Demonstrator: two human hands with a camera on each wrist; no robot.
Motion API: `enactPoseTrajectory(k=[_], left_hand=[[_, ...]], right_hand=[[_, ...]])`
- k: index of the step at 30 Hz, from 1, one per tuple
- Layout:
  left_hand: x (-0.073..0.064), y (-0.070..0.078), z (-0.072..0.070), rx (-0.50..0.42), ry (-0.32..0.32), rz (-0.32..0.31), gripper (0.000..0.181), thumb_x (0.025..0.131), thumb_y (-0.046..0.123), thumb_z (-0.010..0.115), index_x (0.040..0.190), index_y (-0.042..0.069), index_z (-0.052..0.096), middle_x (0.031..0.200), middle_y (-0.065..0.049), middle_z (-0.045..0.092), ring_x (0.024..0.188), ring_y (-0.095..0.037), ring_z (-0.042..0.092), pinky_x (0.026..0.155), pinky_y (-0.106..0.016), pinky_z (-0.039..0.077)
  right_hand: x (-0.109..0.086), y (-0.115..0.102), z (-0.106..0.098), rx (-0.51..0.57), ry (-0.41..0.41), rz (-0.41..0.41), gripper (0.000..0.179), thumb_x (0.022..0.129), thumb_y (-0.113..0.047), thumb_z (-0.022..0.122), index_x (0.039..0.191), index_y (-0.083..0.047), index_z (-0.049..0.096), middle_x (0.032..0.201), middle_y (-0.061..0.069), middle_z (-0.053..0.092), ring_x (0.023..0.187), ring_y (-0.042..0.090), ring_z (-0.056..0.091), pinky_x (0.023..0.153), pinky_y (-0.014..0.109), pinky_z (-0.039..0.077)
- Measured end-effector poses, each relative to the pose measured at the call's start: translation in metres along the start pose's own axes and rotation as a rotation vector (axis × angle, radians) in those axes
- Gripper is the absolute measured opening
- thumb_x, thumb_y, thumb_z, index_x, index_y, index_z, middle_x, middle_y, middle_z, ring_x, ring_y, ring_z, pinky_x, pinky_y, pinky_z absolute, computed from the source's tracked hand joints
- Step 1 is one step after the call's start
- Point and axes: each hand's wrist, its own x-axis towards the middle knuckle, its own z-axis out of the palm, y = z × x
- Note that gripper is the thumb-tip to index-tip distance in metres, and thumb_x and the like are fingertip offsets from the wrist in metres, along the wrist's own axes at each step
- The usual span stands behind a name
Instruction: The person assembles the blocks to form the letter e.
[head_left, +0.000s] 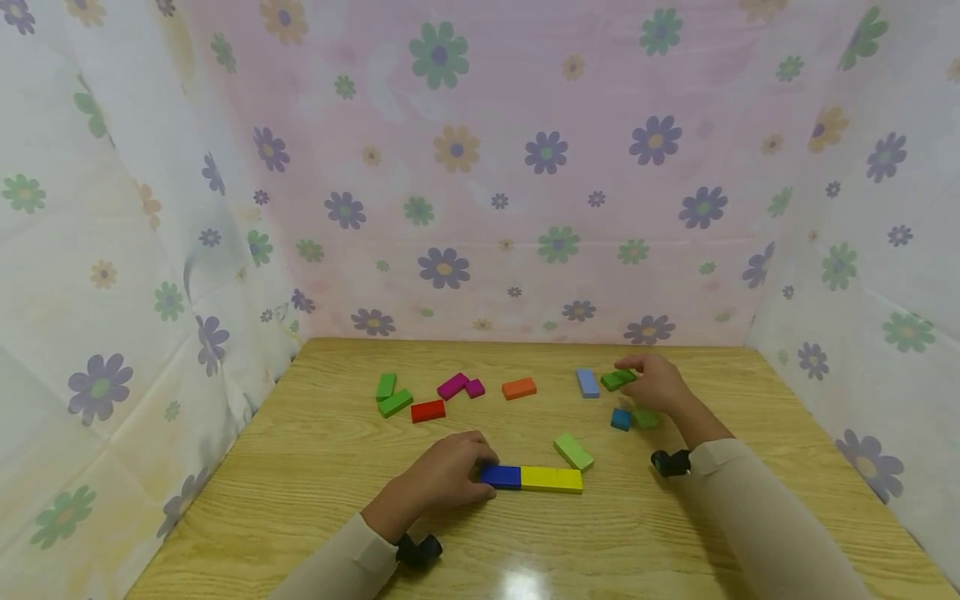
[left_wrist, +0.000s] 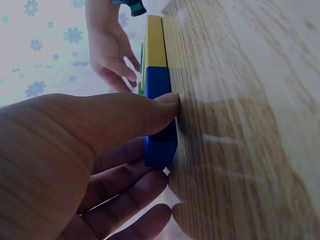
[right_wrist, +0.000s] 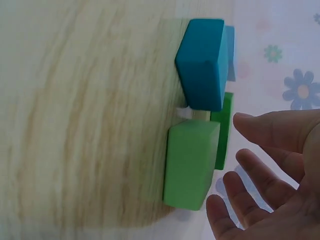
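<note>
My left hand (head_left: 442,477) pinches the left end of a dark blue block (head_left: 502,477), its thumb along the near side and fingers behind. That block lies flat, end to end with a yellow block (head_left: 551,479). At the right, my right hand (head_left: 658,390) hovers with fingers loosely spread and nothing between them. Its fingertips overlap a green block (head_left: 615,381) in the head view. Below the palm lie a light green block (right_wrist: 190,165) and a short blue block (right_wrist: 202,65). A lime block (head_left: 573,452) rests just behind the yellow one.
Farther back on the wooden table (head_left: 300,467) lie a pale blue block (head_left: 588,383), an orange block (head_left: 519,388), two magenta blocks (head_left: 453,386), a red block (head_left: 428,411) and two green blocks (head_left: 395,403). Flowered cloth (head_left: 495,167) encloses the table's back and sides.
</note>
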Motion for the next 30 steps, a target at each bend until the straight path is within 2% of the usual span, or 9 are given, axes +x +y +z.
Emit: enactPoseTrajectory(k=[4,11,16,23,30], left_hand=[[0.000,-0.001,0.000,0.003,0.003,0.006,0.036,0.087,0.037,0.084,0.118,0.021,0.077,0.111,0.013,0.066,0.099,-0.002,0.059,0.096,-0.027,0.054],[0.002,-0.002,0.002,0.005,0.009,0.019,0.036,0.087,0.037,0.085,0.117,0.020,0.077,0.110,0.012,0.066,0.097,-0.002,0.059,0.094,-0.027,0.054],[0.001,-0.002,0.002,0.002,0.009,0.018,0.036,0.087,0.037,0.085,0.118,0.020,0.077,0.109,0.013,0.066,0.097,-0.002,0.059,0.095,-0.027,0.054],[-0.002,-0.004,0.001,-0.005,0.010,-0.007,0.036,0.087,0.037,0.085,0.118,0.021,0.077,0.111,0.013,0.067,0.101,-0.004,0.060,0.097,-0.030,0.054],[0.000,-0.006,0.003,-0.008,0.016,0.021,0.036,0.087,0.037,0.084,0.119,0.021,0.077,0.112,0.013,0.066,0.102,-0.003,0.060,0.097,-0.029,0.054]], right_hand=[[0.003,0.008,0.000,0.025,-0.016,0.010,0.054,0.094,-0.005,0.067,0.146,0.001,0.055,0.158,0.032,0.039,0.142,0.057,0.036,0.100,0.060,0.051],[0.001,0.013,-0.003,0.004,-0.005,0.037,0.059,0.089,-0.003,0.066,0.146,0.002,0.055,0.142,0.038,0.051,0.127,0.052,0.052,0.085,0.045,0.053],[0.001,0.013,-0.002,0.012,-0.008,0.052,0.059,0.089,-0.002,0.067,0.146,0.003,0.054,0.139,0.037,0.055,0.123,0.051,0.056,0.081,0.040,0.054],[0.006,0.013,0.002,0.030,0.016,0.027,0.059,0.088,-0.003,0.071,0.144,0.007,0.055,0.136,0.033,0.060,0.119,0.047,0.062,0.084,0.044,0.059],[0.003,0.017,0.001,-0.027,0.016,0.036,0.056,0.092,-0.008,0.073,0.143,0.005,0.057,0.139,0.030,0.059,0.125,0.049,0.055,0.098,0.058,0.053]])
